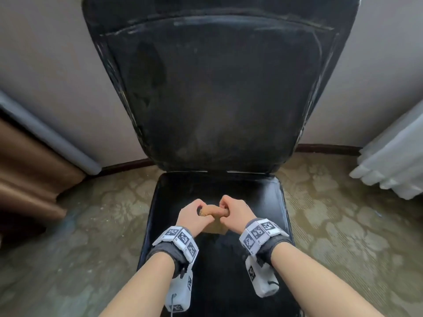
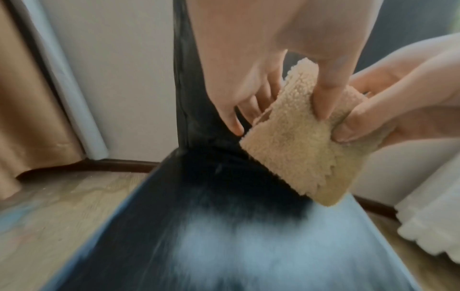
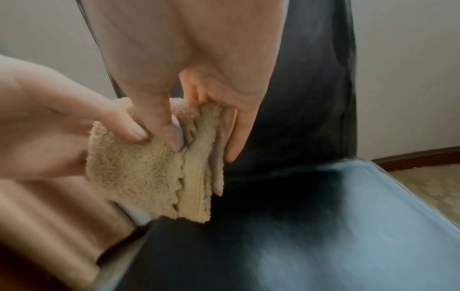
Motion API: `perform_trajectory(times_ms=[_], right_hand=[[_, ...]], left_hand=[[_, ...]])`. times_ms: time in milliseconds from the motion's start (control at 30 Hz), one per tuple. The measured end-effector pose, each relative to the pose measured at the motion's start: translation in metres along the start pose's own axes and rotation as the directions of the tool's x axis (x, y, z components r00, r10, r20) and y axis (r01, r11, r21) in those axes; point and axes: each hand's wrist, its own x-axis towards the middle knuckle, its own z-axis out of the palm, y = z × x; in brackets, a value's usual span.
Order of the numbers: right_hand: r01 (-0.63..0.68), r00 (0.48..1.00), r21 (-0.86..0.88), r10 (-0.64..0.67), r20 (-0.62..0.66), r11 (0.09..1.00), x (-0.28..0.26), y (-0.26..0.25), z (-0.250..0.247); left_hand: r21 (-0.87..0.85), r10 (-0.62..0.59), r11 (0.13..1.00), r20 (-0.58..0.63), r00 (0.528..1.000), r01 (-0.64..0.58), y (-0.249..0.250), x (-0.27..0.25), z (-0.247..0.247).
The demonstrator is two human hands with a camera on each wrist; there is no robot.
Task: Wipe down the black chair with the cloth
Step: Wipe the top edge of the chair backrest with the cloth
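The black chair stands in front of me, its tall backrest (image 1: 215, 92) upright and its glossy seat (image 1: 217, 266) below my hands. A tan fluffy cloth (image 1: 212, 212) is folded into a thick wad and hangs just above the seat. My left hand (image 1: 194, 211) pinches its left side and my right hand (image 1: 233, 211) pinches its right side. In the left wrist view the thumb presses into the cloth (image 2: 293, 149) above the seat (image 2: 224, 246). The right wrist view shows the cloth's (image 3: 149, 173) layered, scalloped edges hanging down over the seat (image 3: 298, 236).
The chair stands on a patterned carpet (image 1: 91, 225) against a pale wall (image 1: 45, 53) with a dark baseboard (image 1: 329, 148). A brown curtain (image 1: 27, 168) hangs at the left and a white curtain (image 1: 393, 161) at the right.
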Motion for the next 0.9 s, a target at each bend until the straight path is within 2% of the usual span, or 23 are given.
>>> perform_trajectory(times_ms=[100, 200, 233, 300, 367, 433, 533, 567, 667, 800, 900], right_hand=[[0.078, 0.99, 0.038, -0.073, -0.119, 0.996, -0.003, -0.051, -0.043], [0.168, 0.944, 0.036, -0.151, -0.293, 0.985, 0.002, -0.101, -0.076], [0.187, 0.915, 0.0, -0.174, -0.363, 0.982, 0.003, -0.114, -0.083], [0.209, 0.825, -0.138, -0.25, -0.506, 0.968, 0.005, -0.142, -0.093], [0.268, 0.733, -0.313, -0.403, -0.548, 0.911, 0.009, -0.168, -0.099], [0.301, 0.673, -0.435, -0.512, -0.534, 0.849, 0.015, -0.187, -0.102], [0.275, 0.735, -0.335, -0.422, -0.531, 0.901, 0.029, -0.218, -0.113], [0.295, 0.731, -0.29, -0.411, -0.545, 0.91, 0.033, -0.224, -0.115], [0.374, 0.643, -0.26, -0.451, -0.619, 0.89, 0.045, -0.248, -0.123], [0.41, 0.522, -0.311, -0.5, -0.691, 0.857, 0.056, -0.256, -0.13], [0.45, 0.476, -0.343, -0.547, -0.688, 0.824, 0.061, -0.251, -0.139]], left_hand=[[-0.093, 0.023, 0.995, -0.102, 0.995, -0.033, 0.035, -0.001, -0.05], [-0.113, 0.082, 0.987, -0.227, 0.97, -0.11, 0.062, 0.004, -0.101], [-0.1, 0.09, 0.988, -0.246, 0.965, -0.118, 0.069, 0.008, -0.115], [-0.12, 0.113, 0.981, -0.274, 0.955, -0.151, 0.084, 0.017, -0.146], [-0.182, 0.145, 0.962, -0.297, 0.944, -0.205, 0.1, 0.028, -0.175], [-0.257, 0.166, 0.936, -0.279, 0.946, -0.24, 0.113, 0.036, -0.195], [-0.426, 0.22, 0.858, -0.201, 0.955, -0.287, 0.132, 0.043, -0.229], [-0.48, 0.228, 0.829, -0.181, 0.957, -0.288, 0.138, 0.044, -0.237], [-0.584, 0.237, 0.761, -0.157, 0.959, -0.284, 0.147, 0.053, -0.262], [-0.711, 0.201, 0.676, -0.073, 0.977, -0.192, 0.156, 0.058, -0.277], [-0.705, 0.227, 0.682, -0.047, 0.973, -0.193, 0.155, 0.062, -0.287]])
